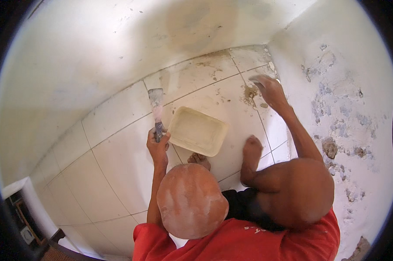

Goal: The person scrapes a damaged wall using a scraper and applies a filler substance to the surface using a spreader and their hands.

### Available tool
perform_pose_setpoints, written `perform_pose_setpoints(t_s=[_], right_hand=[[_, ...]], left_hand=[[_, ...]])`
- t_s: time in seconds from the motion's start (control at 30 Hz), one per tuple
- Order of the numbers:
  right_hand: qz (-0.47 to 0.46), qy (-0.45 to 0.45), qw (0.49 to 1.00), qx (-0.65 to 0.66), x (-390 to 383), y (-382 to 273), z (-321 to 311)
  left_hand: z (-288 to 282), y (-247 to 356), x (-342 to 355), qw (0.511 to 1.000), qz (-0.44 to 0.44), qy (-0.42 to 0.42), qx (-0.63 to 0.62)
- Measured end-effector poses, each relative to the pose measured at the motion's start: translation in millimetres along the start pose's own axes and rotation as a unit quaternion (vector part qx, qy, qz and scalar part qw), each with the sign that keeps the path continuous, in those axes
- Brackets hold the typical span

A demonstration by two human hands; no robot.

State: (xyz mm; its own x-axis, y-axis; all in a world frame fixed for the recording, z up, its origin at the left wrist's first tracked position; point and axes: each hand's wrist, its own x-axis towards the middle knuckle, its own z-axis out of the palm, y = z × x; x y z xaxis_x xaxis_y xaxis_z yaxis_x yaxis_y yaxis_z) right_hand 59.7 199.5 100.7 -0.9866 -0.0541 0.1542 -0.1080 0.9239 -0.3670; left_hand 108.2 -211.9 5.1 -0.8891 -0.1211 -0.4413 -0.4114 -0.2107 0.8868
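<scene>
Knees up front; left hand (pixel 158 145) grips plaster-caked putty knife (pixel 156 104), right hand (pixel 270 89) flat on floor.

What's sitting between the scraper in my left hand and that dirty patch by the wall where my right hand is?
The cream rectangular tray lies on the tiled floor between them. The left hand holds the scraper just left of the tray; the right hand rests by the brown patch, beyond the tray's far right corner.
</scene>
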Motion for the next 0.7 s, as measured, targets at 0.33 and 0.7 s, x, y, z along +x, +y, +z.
perform_pose_setpoints(t_s=[0.33,0.7], right_hand=[[-0.076,0.008,0.985,-0.155,156.1,90.7,117.8],[-0.101,-0.012,0.985,-0.137,158.2,80.2,129.6]], left_hand=[[-28.1,6.9,-16.1,0.998,0.039,0.045,0.017],[-37.6,-1.1,-31.1,0.981,0.099,0.161,0.051]])
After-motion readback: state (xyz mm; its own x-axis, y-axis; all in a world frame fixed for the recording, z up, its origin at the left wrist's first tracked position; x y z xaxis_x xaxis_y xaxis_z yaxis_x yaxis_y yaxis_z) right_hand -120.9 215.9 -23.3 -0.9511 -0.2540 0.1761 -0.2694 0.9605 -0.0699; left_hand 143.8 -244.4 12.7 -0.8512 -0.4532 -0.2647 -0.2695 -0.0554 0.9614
